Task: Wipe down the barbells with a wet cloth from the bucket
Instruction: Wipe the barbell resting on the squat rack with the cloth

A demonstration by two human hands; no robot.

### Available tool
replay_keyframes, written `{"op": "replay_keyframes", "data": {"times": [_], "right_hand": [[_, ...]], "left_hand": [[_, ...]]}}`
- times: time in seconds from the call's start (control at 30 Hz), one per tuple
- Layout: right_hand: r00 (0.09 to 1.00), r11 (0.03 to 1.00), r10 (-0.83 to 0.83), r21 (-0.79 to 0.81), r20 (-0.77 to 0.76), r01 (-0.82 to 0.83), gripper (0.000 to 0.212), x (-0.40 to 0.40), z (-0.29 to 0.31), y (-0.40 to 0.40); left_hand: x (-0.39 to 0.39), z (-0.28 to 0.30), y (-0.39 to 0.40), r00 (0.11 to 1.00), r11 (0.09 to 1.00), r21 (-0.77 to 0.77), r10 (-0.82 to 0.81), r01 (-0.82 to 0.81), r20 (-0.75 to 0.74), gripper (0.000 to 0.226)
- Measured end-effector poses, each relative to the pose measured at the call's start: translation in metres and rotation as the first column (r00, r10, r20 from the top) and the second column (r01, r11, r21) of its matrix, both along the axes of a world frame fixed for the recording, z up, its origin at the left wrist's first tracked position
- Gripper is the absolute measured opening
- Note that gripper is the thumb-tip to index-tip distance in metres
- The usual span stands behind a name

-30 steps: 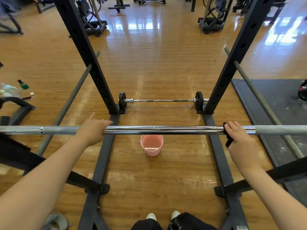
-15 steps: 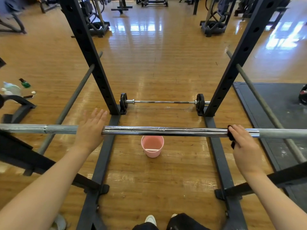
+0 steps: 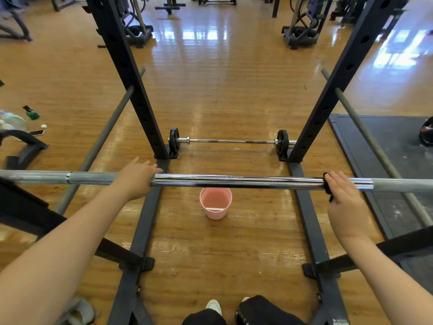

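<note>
A long chrome barbell (image 3: pixel 234 181) lies across the rack at waist height, right in front of me. My left hand (image 3: pixel 136 178) rests on top of it left of centre, fingers fairly straight and reaching over the bar. My right hand (image 3: pixel 344 200) grips a black cloth (image 3: pixel 326 184) wrapped round the bar on the right side. A pink bucket (image 3: pixel 215 205) stands on the floor just beyond the bar, roughly midway between my hands. A second, shorter barbell (image 3: pixel 229 141) with small black plates lies on the floor between the far uprights.
Two black rack uprights (image 3: pixel 131 78) (image 3: pixel 339 78) rise ahead, with grey safety bars (image 3: pixel 100 137) sloping down each side and base rails (image 3: pixel 145 219) along the floor. A dark mat (image 3: pixel 386 141) lies to the right. Bottles (image 3: pixel 31 113) and a phone sit at left.
My left hand's fingers have straightened and now lie over the bar. My right hand has slid the cloth slightly to the right along the bar.
</note>
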State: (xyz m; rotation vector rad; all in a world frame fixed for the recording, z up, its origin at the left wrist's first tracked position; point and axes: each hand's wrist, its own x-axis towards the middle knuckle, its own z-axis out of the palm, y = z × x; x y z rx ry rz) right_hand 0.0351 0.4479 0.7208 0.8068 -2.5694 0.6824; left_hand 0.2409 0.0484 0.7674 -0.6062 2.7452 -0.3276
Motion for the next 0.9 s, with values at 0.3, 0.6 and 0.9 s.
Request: {"op": "replay_keyframes", "data": {"times": [0.3, 0.6, 0.9], "right_hand": [[0.980, 0.987, 0.161, 0.026, -0.119, -0.159, 0.048, 0.023, -0.005, -0.034], [0.989, 0.997, -0.018, -0.074, -0.148, 0.007, 0.043, 0.023, -0.019, -0.044], [0.991, 0.998, -0.054, -0.033, -0.124, 0.050, 0.040, 0.004, -0.009, -0.020]], "left_hand": [[0.013, -0.016, -0.001, 0.951, 0.999, -0.030, -0.038, 0.030, -0.306, 0.072], [0.013, -0.026, -0.003, 0.909, 0.996, -0.066, -0.087, 0.066, -0.408, 0.064], [0.017, -0.032, -0.001, 0.833, 0.994, -0.064, -0.110, 0.089, -0.542, 0.060]]}}
